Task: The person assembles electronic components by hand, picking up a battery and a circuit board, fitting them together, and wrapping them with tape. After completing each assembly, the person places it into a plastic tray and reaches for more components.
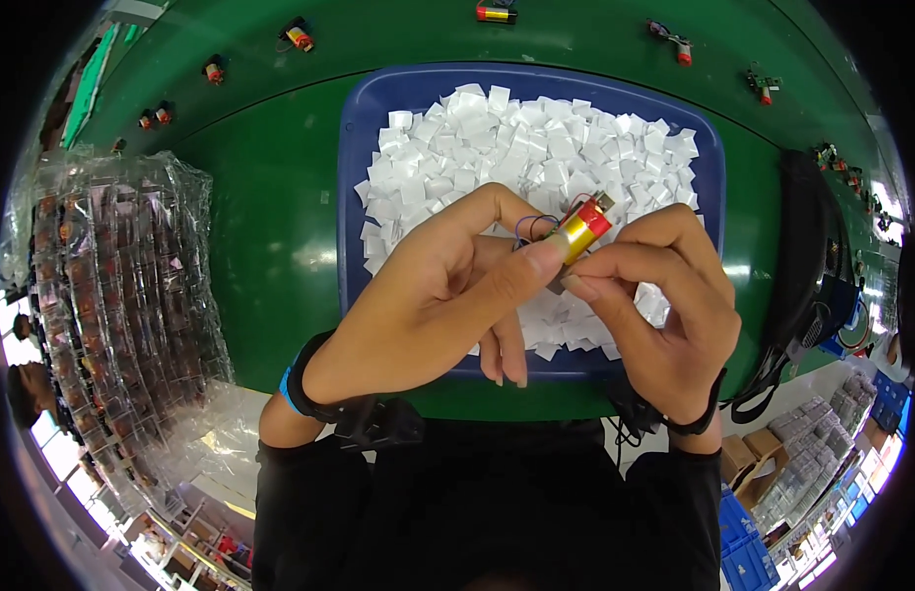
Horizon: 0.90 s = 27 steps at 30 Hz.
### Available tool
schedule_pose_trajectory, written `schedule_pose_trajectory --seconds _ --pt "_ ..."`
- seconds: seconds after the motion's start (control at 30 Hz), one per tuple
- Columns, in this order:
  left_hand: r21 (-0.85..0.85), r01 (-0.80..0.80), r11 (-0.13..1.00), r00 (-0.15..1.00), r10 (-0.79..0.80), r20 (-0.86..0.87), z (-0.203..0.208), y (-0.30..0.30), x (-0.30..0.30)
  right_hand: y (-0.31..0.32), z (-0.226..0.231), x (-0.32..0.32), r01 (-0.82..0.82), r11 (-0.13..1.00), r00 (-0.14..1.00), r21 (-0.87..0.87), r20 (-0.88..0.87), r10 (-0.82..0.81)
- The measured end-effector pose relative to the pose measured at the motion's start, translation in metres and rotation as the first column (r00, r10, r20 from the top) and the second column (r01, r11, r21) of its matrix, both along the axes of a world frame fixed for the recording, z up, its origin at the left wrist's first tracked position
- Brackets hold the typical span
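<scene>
Above green tabletop (pixel 270 236), left fingers (pixel 544 259) grip a slanted battery (pixel 584 229), red end up-right, right fingers (pixel 587 290) pinched alongside.

Comprises one held red-and-gold battery (pixel 584 234), one blue tray (pixel 351 177); white squares (pixel 477 126), too many to count. Lists battery assemblies (pixel 299 38): four far left, one far middle, two far right; more along the right, too crowded to count. Adds one plastic-wrapped stack (pixel 122 295), left.
</scene>
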<state>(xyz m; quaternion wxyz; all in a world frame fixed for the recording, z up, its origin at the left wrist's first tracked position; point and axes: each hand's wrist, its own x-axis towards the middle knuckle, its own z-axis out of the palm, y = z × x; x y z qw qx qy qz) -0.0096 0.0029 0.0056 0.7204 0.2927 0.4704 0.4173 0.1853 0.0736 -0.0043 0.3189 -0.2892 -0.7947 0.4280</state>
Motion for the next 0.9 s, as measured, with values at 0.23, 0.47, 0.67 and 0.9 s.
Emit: schedule_pose_trajectory --seconds 0.23,0.47,0.67,0.9 --pt "0.007 -0.020 1.000 0.999 0.021 -0.040 -0.001 -0.001 0.002 0.000 -0.002 0.000 0.022 0.994 1.000 0.111 0.016 -0.024" --pt "0.005 -0.025 1.000 0.999 0.025 -0.022 -0.003 -0.002 0.004 0.002 -0.002 0.001 0.013 0.999 1.000 0.050 -0.028 -0.011" --pt "0.049 -0.029 0.998 0.999 0.030 -0.018 -0.007 -0.003 0.006 0.005 -0.006 0.000 0.007 1.000 0.999 0.023 -0.051 -0.006" --pt "0.036 -0.094 0.995 0.996 0.094 0.005 -0.006 -0.004 0.010 0.002 -0.012 -0.004 0.051 0.999 0.994 -0.001 -0.096 -0.051"
